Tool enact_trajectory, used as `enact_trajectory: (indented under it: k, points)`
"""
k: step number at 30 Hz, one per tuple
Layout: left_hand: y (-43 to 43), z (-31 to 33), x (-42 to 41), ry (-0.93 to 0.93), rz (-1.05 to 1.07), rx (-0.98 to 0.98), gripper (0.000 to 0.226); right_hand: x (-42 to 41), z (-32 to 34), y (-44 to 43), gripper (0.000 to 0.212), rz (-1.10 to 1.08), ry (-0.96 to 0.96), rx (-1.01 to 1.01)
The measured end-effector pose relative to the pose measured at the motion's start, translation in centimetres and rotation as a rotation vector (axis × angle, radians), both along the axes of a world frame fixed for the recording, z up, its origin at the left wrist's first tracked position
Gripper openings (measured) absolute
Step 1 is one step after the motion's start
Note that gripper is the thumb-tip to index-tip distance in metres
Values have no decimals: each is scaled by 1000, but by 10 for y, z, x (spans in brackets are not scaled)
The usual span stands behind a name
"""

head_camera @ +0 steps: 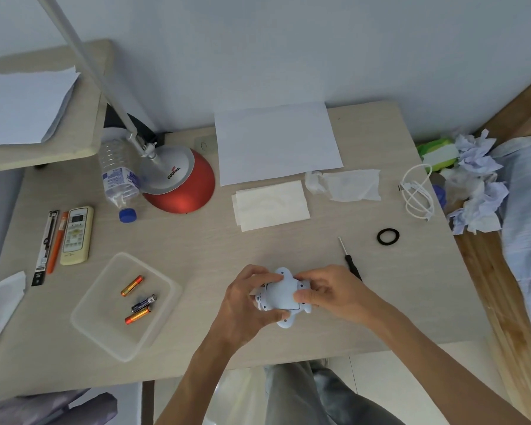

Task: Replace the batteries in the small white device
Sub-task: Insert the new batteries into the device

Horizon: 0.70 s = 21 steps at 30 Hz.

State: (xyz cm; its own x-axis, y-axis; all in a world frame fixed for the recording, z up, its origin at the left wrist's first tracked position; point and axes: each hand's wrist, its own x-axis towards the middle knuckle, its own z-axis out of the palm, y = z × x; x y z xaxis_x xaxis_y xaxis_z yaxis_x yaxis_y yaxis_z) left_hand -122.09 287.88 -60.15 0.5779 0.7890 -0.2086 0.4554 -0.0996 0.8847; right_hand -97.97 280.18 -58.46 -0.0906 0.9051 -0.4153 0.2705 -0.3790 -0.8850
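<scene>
My left hand [246, 305] and right hand [328, 294] gripped the device [281, 294] near the counter's [212, 240] front edge. Three batteries [143, 303] lay in the tray [83, 320].

This looks like a bedroom in a home, with one corner used for small jobs. A small light-wood table [288, 240] stands against a plain pale wall [288, 41]. Just beside its right edge is a bed [528, 210] with rumpled blue bedding on a wooden frame [485, 286]. Household things lie about: a desk lamp [178, 182] with a red base, an air-conditioner remote [75, 236], a plastic water bottle [117, 170] on its side, a white charging cable [417, 191], crumpled tissues [475, 179] by the bed, and loose batteries [132, 285] in a clear plastic tray [105, 329].
</scene>
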Motion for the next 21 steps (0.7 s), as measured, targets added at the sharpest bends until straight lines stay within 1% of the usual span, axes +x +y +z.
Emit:
enact_trajectory:
  k: [4, 8, 13, 16, 21]
  points:
    - [0, 0, 1, 11, -2, -17, 64, 1, -4, 2, 39, -3, 12, -15]
    - [2, 2, 1, 11, -3, -38, 62, 3, 1, 4, 32, 27, -6, -13]
    - [1, 3, 2, -3, -1, -46, 61, 3, 1, 4, 44, 16, 43, -31]
    - [0, 2, 3, 6, -11, -41, 63, 5, 1, 4, 42, 23, 66, -50]
    - [0, 0, 2, -9, 1, -35, 63, 4, -7, 5, 40, 28, 19, -50]
